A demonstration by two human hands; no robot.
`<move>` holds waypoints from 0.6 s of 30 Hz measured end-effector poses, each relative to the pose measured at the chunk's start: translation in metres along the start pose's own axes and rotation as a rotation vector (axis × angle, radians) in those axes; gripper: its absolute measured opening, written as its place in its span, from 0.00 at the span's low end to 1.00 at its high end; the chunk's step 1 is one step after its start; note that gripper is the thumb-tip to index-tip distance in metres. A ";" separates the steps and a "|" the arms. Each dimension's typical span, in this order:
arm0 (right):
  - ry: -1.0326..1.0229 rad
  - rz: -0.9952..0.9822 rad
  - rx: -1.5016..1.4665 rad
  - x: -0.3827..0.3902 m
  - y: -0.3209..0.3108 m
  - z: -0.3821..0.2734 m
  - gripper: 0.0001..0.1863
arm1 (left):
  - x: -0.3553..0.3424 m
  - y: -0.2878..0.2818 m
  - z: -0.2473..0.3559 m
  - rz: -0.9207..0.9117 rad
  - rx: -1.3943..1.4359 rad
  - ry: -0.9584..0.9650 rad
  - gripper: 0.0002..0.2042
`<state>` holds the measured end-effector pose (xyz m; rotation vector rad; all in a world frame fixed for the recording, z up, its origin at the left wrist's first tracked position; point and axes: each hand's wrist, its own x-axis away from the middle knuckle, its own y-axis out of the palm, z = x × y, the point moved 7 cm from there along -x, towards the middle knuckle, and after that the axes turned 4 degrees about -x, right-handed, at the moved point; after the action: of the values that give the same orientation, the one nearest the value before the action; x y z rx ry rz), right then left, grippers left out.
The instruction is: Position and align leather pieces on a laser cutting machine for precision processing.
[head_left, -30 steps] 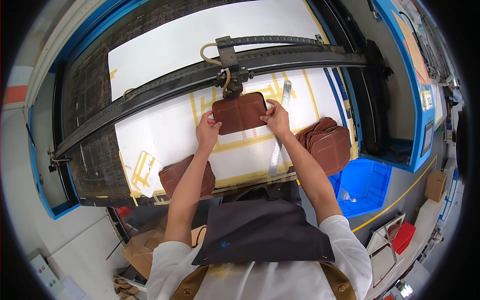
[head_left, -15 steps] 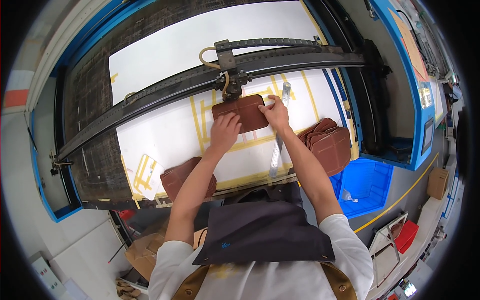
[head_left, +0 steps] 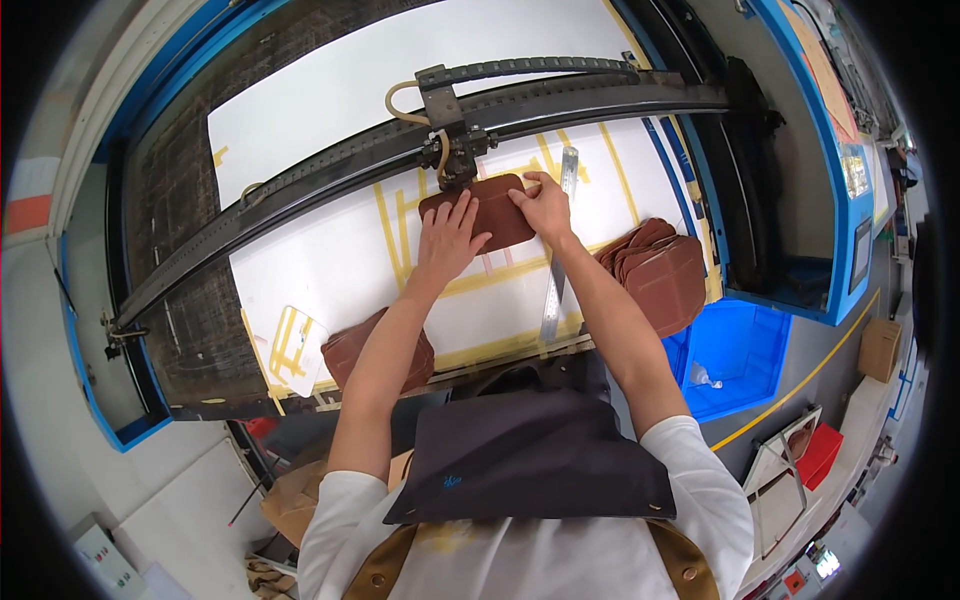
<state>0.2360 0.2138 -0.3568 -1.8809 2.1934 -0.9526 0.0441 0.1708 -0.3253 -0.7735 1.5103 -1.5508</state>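
Note:
A brown leather panel (head_left: 503, 214) with rounded corners lies on the white, tape-marked board, just below the machine's black head (head_left: 455, 165). My left hand (head_left: 447, 240) rests flat on the panel's left part, fingers stretched out and apart. At its right edge, my right hand (head_left: 543, 208) pinches the panel with thumb and fingers; what the fingertips do under the edge is hidden. A metal ruler (head_left: 558, 270) lies on the board, passing by my right hand and wrist.
Stacks of brown leather panels lie near the front edge, one stack (head_left: 345, 350) by my left forearm, another (head_left: 660, 285) right of my right forearm. A black gantry beam (head_left: 330, 165) spans the board. A white taped plate (head_left: 297, 350) sits front left; a blue crate (head_left: 735, 360) stands at right.
My left hand's fingers have straightened from curled to flat on the panel. A dark edge at the panel's upper right corner no longer shows. The view has shifted slightly.

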 end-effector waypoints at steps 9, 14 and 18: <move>-0.126 0.042 0.354 0.076 -0.048 0.009 0.23 | 0.019 0.018 -0.006 0.055 0.030 -0.030 0.36; -0.016 0.076 0.312 0.109 -0.051 0.033 0.27 | 0.018 0.015 -0.004 0.061 0.034 -0.017 0.37; 0.025 0.136 0.237 0.102 -0.043 0.047 0.28 | 0.015 0.012 -0.001 0.105 0.020 0.000 0.37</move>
<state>0.2708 0.0995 -0.3403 -1.6034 2.0829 -1.1576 0.0379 0.1592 -0.3390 -0.6721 1.5088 -1.4862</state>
